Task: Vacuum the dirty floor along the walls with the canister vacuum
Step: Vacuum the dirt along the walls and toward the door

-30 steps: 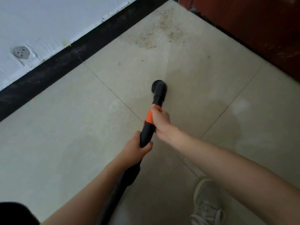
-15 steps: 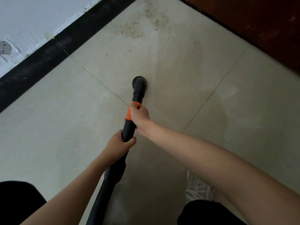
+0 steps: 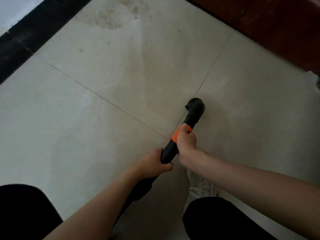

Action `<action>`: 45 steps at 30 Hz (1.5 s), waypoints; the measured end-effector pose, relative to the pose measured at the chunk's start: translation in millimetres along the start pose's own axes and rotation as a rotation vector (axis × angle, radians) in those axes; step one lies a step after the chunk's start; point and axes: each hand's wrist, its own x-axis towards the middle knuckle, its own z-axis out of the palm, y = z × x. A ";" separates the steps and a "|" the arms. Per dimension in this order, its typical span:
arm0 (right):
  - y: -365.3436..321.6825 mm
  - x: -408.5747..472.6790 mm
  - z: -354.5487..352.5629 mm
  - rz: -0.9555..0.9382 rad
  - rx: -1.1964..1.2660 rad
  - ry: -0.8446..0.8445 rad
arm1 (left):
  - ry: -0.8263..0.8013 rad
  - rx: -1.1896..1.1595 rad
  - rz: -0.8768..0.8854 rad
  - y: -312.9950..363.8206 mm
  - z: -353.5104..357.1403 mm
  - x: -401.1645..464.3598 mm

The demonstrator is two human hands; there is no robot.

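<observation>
A black vacuum wand point(image 3: 190, 118) with an orange band points away from me, its round nozzle point(image 3: 196, 105) down on the pale tiled floor point(image 3: 86, 127) close to where the tile joints cross. My right hand point(image 3: 187, 144) grips the wand at the orange band. My left hand point(image 3: 155, 163) grips it lower down, where the black hose begins. A patch of brownish dirt point(image 3: 110, 19) lies on the tiles far ahead, near the black skirting point(image 3: 31, 37). The canister itself is out of view.
A dark red-brown wooden surface point(image 3: 277, 32) runs along the upper right. The white wall point(image 3: 10, 11) sits above the skirting at upper left. My white shoe point(image 3: 200, 187) and dark trouser legs point(image 3: 225, 220) fill the bottom of the view.
The nozzle and both hands have shifted right in the view and farther from the dirt patch. The camera has swung, so the wall and skirting now sit farther to the left.
</observation>
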 end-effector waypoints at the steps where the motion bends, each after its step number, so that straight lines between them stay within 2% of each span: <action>1: 2.2 1.4 -6.1 0.006 0.000 0.017 | -0.018 0.015 0.008 2.3 2.8 1.4; 7: -2.1 5.3 -7.1 0.027 0.097 0.032 | -0.057 0.045 0.017 9.7 -5.1 9.3; 12: -45.4 21.8 -10.1 0.004 0.246 0.027 | 0.135 0.124 0.069 31.0 -17.8 25.3; 16: -75.8 38.9 -5.7 -0.029 0.347 -0.056 | 0.263 0.116 0.067 43.5 -25.7 43.3; 20: -93.0 49.4 18.0 -0.088 0.241 -0.114 | 0.346 0.090 0.045 36.3 -43.6 47.2; 26: -117.4 49.0 71.6 -0.115 0.110 -0.285 | 0.496 0.045 -0.052 18.4 -75.4 45.6; 33: -140.2 38.6 127.0 -0.170 0.044 -0.437 | 0.648 -0.060 -0.172 -0.5 -107.4 46.3; 40: -176.3 30.5 178.8 -0.171 -0.006 -0.555 | 0.840 -0.044 -0.154 -18.3 -140.3 45.2; 45: -183.5 17.8 207.5 -0.154 0.031 -0.669 | 0.873 -0.062 -0.185 -34.6 -161.1 39.2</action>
